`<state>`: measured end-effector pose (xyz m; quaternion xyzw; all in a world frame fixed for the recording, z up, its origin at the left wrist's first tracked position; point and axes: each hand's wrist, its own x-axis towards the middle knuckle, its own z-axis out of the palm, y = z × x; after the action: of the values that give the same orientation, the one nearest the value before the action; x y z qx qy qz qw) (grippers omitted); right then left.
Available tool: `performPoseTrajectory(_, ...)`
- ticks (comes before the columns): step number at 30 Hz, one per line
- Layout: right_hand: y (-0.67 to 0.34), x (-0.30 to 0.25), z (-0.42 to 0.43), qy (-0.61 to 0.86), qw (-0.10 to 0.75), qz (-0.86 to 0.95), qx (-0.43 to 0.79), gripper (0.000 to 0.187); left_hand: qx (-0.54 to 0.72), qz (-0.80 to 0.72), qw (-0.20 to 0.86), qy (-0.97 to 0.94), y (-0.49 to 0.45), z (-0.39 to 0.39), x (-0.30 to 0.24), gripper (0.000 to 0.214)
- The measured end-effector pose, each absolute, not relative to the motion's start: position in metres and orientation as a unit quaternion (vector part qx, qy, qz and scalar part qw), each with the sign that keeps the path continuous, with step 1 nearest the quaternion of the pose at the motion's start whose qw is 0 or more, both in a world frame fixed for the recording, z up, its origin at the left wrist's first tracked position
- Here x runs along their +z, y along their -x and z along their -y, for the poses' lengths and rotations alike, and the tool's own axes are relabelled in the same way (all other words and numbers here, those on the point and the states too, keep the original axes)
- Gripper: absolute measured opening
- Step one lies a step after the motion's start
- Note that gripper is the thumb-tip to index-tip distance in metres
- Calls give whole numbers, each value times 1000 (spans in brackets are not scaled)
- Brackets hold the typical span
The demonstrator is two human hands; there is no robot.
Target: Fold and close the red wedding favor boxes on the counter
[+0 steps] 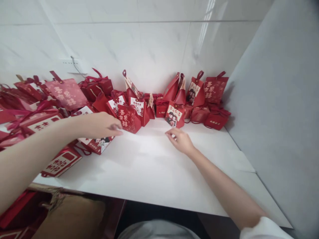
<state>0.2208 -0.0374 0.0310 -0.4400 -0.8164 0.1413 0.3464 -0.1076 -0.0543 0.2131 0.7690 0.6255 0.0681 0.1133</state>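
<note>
My left hand (104,126) reaches in from the left, fingers loosely bent and a little apart, with nothing visible in them. It hovers in front of a small red gift box with pale lettering (127,119), and a red box with a cartoon couple (101,144) lies tilted below the wrist. On the other side is my right hand (181,141), fingers half curled around no visible object. Its fingertips are just in front of an upright red gift box with a cartoon couple on a cream panel (175,114); whether they touch it I cannot tell.
Many red gift boxes (67,94) with ribbons crowd the left side, and more (215,116) line the tiled wall (159,53). A grey panel (281,99) bounds the white table (154,172) on the right. Below the front edge is a cardboard box (74,215).
</note>
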Motion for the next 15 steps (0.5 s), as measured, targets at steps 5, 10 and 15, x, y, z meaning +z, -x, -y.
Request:
performPoseTrajectory(5, -261, 98, -11, 497, 555, 667, 30, 22, -125, -496, 171, -842, 16, 30, 180, 33)
performPoseTrajectory(10, -275, 113, -39, 564, 565, 595, 96, 30, 8, -514, 196, -835, -50, -24, 143, 24)
performPoseTrajectory(15, -260, 91, -54, 569, 479, 653, 143, 59, 218, -550, 141, -794, -56, -37, 80, 37)
